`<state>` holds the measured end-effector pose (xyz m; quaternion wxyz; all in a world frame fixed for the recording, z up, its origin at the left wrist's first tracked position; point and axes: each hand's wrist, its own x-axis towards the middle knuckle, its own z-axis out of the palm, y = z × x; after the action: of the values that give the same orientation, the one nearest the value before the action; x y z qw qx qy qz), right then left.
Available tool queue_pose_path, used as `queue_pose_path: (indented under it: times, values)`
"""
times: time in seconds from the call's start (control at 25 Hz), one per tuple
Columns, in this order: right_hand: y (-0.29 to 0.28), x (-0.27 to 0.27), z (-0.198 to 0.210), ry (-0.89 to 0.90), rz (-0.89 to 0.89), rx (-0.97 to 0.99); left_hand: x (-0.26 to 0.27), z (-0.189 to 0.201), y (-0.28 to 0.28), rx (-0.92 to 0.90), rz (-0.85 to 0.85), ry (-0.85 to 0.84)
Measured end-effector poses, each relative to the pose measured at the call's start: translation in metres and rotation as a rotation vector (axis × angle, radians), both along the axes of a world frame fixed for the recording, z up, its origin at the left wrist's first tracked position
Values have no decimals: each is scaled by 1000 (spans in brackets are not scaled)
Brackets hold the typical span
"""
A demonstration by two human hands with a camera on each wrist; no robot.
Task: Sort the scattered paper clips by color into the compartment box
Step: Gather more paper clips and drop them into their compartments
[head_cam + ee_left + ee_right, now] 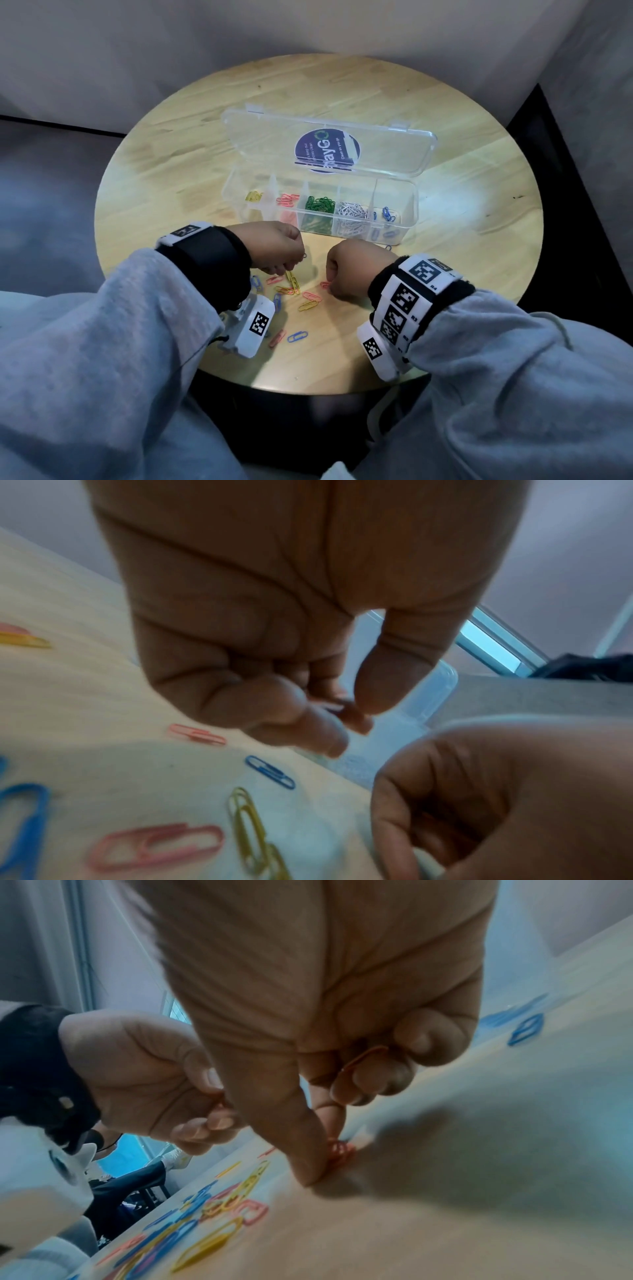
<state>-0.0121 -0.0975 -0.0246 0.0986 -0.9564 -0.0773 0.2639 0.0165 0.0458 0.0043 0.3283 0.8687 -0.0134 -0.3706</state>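
The clear compartment box (404, 205) stands open mid-table, holding yellow (254, 196), pink (287, 199), green (320, 204), white (351, 210) and blue clips (387, 214) in separate compartments. Loose pink, yellow and blue paper clips (291, 291) lie scattered near the front edge. My left hand (298, 260) hovers over them, its curled fingers (281, 704) pinching a small clip (330, 706) of unclear colour. My right hand (330, 286) pinches a pink clip (339, 1150) on the table between thumb and forefinger. Another pink clip (366, 1058) is tucked under its curled fingers.
The round wooden table (164, 164) stands against grey upholstery. The box lid (329, 144), with a round dark sticker, lies flat behind the box. A blue clip (297, 336) and a pink clip (277, 338) lie close to the table's near edge.
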Motion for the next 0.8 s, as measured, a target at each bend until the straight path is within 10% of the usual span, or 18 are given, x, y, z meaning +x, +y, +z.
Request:
queue_pose_path:
  times: [0.24, 0.8]
  values:
    - [-3, -3, -4, 33, -36, -17, -15, -11, -11, 371, -367, -218]
    - [-22, -1, 8, 60, -34, 66, -19, -21, -25, 479, -544, -267]
